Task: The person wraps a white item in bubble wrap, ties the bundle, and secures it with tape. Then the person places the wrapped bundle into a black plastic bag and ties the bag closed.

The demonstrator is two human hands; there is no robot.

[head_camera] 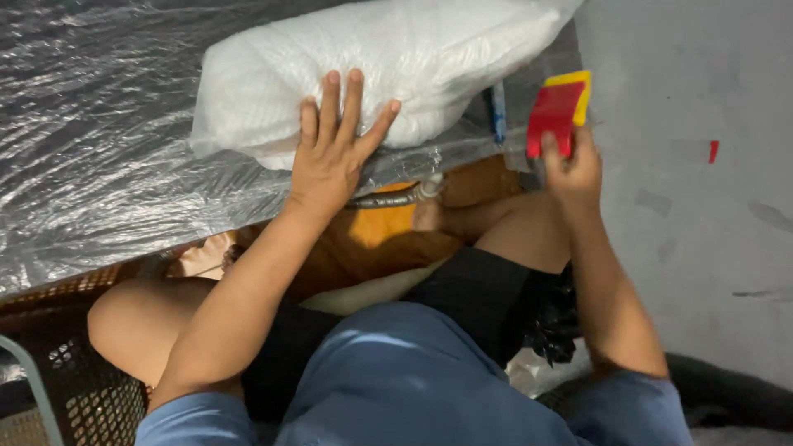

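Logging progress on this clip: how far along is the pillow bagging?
Looks done: the white pillow already sits inside a clear plastic bag. In hand: the left hand presses flat on the pillow, fingers spread, while the right hand holds a red and yellow flat tool at the bag's edge. Left: the bag end near the tool looks loose and wrinkled; whether it is sealed cannot be told.

Single head-worn view, steeply downward (close) over lap and hands [330,157].

A surface draped in crinkled clear plastic sheeting [99,124] carries a white padded bundle [372,66].
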